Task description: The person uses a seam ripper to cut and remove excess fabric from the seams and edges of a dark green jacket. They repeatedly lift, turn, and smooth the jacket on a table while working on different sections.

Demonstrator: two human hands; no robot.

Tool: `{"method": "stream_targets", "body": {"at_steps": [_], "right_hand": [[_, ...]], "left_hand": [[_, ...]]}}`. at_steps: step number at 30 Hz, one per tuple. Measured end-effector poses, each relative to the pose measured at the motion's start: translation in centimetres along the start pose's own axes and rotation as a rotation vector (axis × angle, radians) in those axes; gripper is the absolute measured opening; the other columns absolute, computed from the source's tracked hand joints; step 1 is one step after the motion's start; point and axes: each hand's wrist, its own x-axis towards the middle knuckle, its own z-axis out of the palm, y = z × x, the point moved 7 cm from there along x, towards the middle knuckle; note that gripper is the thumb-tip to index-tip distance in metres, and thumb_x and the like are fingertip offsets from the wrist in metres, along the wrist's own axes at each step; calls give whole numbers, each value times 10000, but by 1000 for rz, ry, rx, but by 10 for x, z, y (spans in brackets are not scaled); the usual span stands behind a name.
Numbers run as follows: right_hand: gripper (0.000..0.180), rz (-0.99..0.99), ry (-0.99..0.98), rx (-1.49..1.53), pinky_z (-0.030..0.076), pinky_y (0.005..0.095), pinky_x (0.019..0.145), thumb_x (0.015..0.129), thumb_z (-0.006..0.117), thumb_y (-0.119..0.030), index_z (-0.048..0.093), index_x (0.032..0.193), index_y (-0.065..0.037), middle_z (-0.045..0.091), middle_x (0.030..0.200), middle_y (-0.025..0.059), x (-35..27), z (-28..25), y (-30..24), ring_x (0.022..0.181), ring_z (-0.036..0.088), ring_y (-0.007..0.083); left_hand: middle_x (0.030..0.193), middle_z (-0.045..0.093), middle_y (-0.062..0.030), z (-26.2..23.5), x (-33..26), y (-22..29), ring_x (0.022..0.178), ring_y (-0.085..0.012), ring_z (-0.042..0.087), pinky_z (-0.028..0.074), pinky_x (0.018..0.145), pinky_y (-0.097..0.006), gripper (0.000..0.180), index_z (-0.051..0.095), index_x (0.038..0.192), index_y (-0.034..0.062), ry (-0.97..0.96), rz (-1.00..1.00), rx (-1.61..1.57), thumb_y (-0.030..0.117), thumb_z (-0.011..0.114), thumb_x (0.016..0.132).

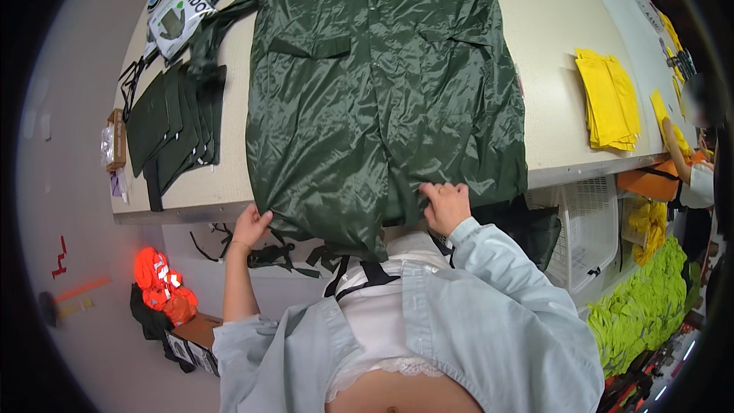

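Note:
A shiny dark green raincoat [321, 122] lies spread front side up on the table, its two flap pockets showing. Its lower edge hangs over the table's near edge toward my body. At the coat's lower left corner, my left hand [251, 228] pinches the hem between thumb and fingers. My right hand [447, 208] is closed on the lower hem, just right of the front opening; its fingertips are partly hidden in the fabric. One sleeve stretches out to the far left, and the collar end runs out of the picture at the top.
Left of the coat lie stacked dark green folded pieces [172, 118] and a printed plastic packet [180, 19]. Folded yellow garments [608, 99] lie to the right, near a co-worker's arm [680, 153]. Below stand a white plastic basket [585, 229], a lime-green heap [638, 306] and orange garments [162, 283].

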Motion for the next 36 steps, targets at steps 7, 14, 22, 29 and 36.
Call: {"method": "stream_targets", "body": {"at_steps": [7, 14, 22, 29, 36], "right_hand": [[402, 139, -320, 98, 450, 496, 805, 774, 607, -288, 535, 1157, -188, 643, 962, 106, 17, -20, 29, 926, 607, 295], [546, -4, 62, -181, 308, 617, 943, 787, 535, -587, 513, 1259, -313, 391, 1394, 83, 50, -43, 74, 1283, 353, 275], [421, 827, 626, 71, 429, 400, 870, 794, 654, -188, 513, 1163, -44, 549, 1084, 180, 70, -113, 315, 1031, 500, 347], [309, 909, 307, 152, 467, 399, 822, 803, 640, -214, 598, 1065, -54, 569, 1084, 179, 114, -99, 350, 900, 580, 331], [323, 737, 571, 83, 468, 410, 776, 769, 668, -189, 568, 1031, -27, 577, 990, 173, 127, -113, 339, 879, 582, 332]], "left_hand": [[1387, 326, -226, 73, -49, 194, 1255, -402, 328, 259, 1043, -476, 693, 421, 1313, 65, 476, 870, 691, 391, 674, 756], [1514, 84, -129, 133, 0, 146, 1380, -375, 70, 68, 1011, -677, 947, 322, 1405, 283, 182, 616, 1096, 652, 668, 603], [1108, 579, -104, 111, 7, 201, 1009, -299, 551, 395, 896, -477, 301, 642, 1012, 81, 197, 680, 910, 280, 645, 786], [998, 621, -86, 183, 19, 359, 942, -281, 579, 466, 814, -367, 233, 627, 996, 70, 164, 1189, 642, 129, 659, 773], [1097, 582, -39, 267, 115, 440, 1031, -255, 532, 446, 848, -358, 338, 609, 1063, 95, 90, 1373, 730, 109, 682, 734]]}}
